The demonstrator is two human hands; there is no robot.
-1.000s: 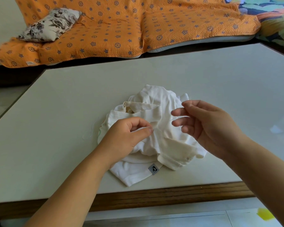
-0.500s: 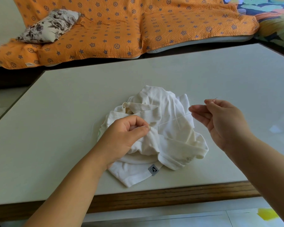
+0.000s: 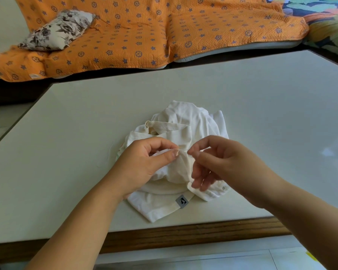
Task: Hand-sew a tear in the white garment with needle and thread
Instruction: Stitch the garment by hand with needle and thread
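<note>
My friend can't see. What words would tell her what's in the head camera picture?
Two bare hands work on a crumpled white garment on a pale table: the left hand pinches a fold, and the right hand pinches thumb to finger beside it. An orange blanket lies behind.

2 bare forearms, left hand [image 3: 144,164], right hand [image 3: 230,162], short nails.

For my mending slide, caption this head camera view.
Left hand pinches a fold of the white garment on the table, right hand fingertips at the same fold.
</note>
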